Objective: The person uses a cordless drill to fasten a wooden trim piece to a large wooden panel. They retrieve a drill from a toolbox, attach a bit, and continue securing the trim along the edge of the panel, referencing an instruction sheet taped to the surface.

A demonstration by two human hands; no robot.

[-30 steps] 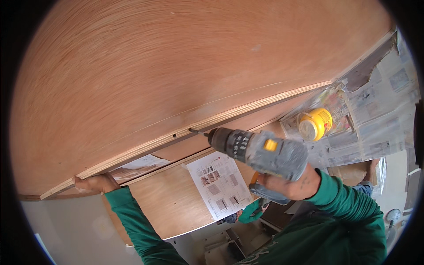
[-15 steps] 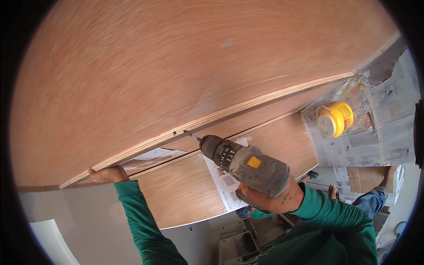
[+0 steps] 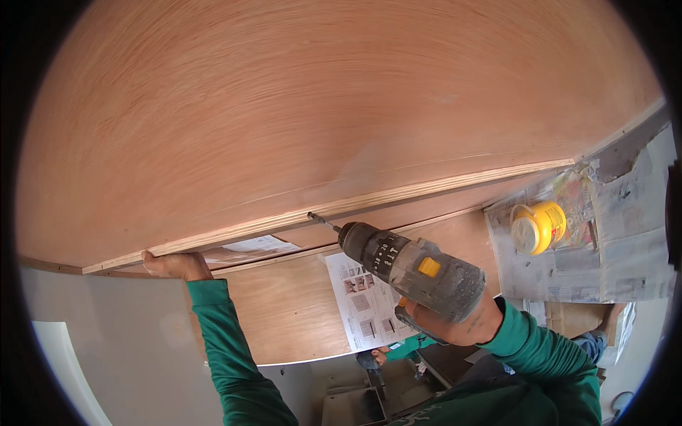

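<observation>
My right hand (image 3: 463, 323) is wrapped round the handle of a dusty cordless drill (image 3: 442, 280) with a black chuck and a yellow switch. Its thin bit (image 3: 327, 222) reaches up and left, the tip at a dark spot on the layered edge of a plywood strip (image 3: 426, 188). Whether the tip is inside a hole there, I cannot tell. Near the strip's left end, my left hand (image 3: 175, 265) grips its lower edge from beneath, the fingertips partly hidden. A broad reddish plywood panel (image 3: 320, 92) spreads above the strip.
A printed sheet (image 3: 364, 302) lies on a lower plywood board (image 3: 284, 312). At right, a yellow bucket (image 3: 543, 226) lies on a paper-covered surface (image 3: 618, 248). Below the board shows a co-worker in a green sleeve (image 3: 410, 346); another person's arm (image 3: 609, 319) is at lower right.
The view has shifted, so the bucket and strip sit differently in the picture. The dark hole that stood apart from the bit's tip is now at or behind the tip. Both hands keep their grip.
</observation>
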